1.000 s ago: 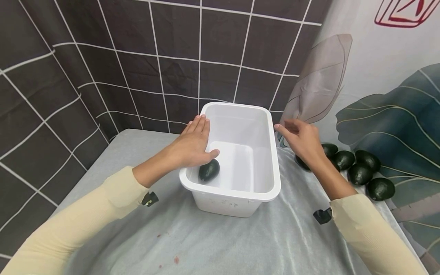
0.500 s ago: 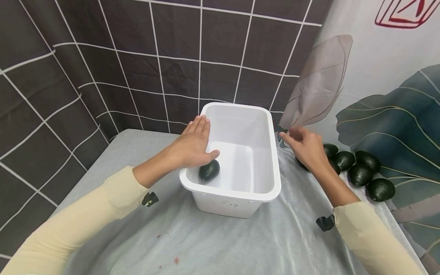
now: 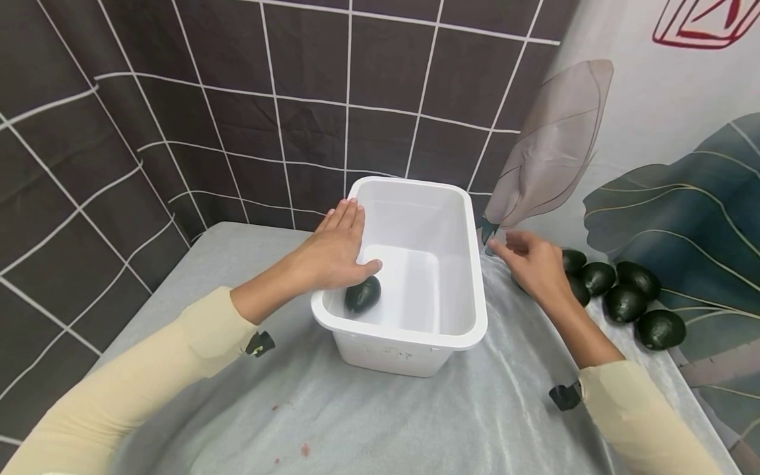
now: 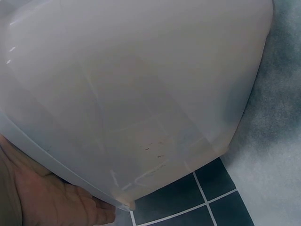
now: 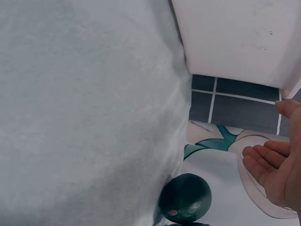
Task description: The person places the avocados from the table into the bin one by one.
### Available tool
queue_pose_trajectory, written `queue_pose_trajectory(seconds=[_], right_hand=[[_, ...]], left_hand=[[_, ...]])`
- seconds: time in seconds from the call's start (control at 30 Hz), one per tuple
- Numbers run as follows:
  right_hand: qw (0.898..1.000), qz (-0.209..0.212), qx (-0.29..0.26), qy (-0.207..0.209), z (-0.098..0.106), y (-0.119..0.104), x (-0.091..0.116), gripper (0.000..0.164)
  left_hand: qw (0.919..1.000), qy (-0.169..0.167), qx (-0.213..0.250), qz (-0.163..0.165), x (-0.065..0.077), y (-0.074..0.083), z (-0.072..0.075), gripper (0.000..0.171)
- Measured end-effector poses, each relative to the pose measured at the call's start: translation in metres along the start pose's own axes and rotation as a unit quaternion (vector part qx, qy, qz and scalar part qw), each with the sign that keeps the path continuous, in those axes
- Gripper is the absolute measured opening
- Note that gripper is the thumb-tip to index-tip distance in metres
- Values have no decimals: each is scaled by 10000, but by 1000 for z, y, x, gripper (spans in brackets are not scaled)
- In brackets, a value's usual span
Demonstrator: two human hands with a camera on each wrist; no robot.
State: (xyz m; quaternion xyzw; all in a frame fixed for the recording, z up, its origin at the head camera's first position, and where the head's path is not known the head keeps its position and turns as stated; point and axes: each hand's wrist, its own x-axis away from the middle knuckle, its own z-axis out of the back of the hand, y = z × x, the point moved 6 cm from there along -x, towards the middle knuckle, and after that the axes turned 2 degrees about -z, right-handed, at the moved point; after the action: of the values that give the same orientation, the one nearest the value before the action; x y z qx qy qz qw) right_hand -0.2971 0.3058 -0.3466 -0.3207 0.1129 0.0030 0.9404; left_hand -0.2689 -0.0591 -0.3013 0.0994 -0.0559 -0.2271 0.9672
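A white plastic tub (image 3: pixel 399 340) stands in the middle of the table in the head view. One dark green avocado (image 3: pixel 363 295) lies inside it, near the left front corner. My left hand (image 3: pixel 329 258) rests flat on the tub's left rim, fingers straight and thumb over the inside; the left wrist view shows this hand (image 4: pixel 61 200) along the rim. To the right of the tub, my right hand (image 3: pixel 537 267) hovers with fingers slightly bent and nothing held. Below it in the right wrist view is an avocado (image 5: pixel 186 198), apart from the fingers.
Several more avocados (image 3: pixel 625 303) lie in a group at the table's right edge, partly behind the right hand. A grey cloth (image 3: pixel 380 422) covers the table. Dark tile-patterned sheeting (image 3: pixel 309 132) hangs behind, with a leaf-printed sheet (image 3: pixel 671 198) at the right.
My right hand has moved away from the tub's right rim, to the right and down towards the group of avocados. The left hand, the tub and the avocado inside it stay put.
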Motion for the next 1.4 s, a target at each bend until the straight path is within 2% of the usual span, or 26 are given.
queue_pose_trajectory(seconds=[0.3, 0.47, 0.87, 1.4], right_hand=[[9999, -19, 145, 79, -3, 12, 3, 73], [9998, -123, 121, -21, -4, 16, 6, 70], [9996, -260, 94, -94, -2, 30, 12, 77], [9988, -421, 259, 70, 2, 43, 17, 74]], left_hand=[[10000, -19, -20, 3, -1, 0, 0, 110], [10000, 17, -33, -21, -1, 0, 0, 110], [10000, 29, 6, -40, -1, 0, 0, 109], [10000, -19, -3, -12, -1, -1, 0, 109]])
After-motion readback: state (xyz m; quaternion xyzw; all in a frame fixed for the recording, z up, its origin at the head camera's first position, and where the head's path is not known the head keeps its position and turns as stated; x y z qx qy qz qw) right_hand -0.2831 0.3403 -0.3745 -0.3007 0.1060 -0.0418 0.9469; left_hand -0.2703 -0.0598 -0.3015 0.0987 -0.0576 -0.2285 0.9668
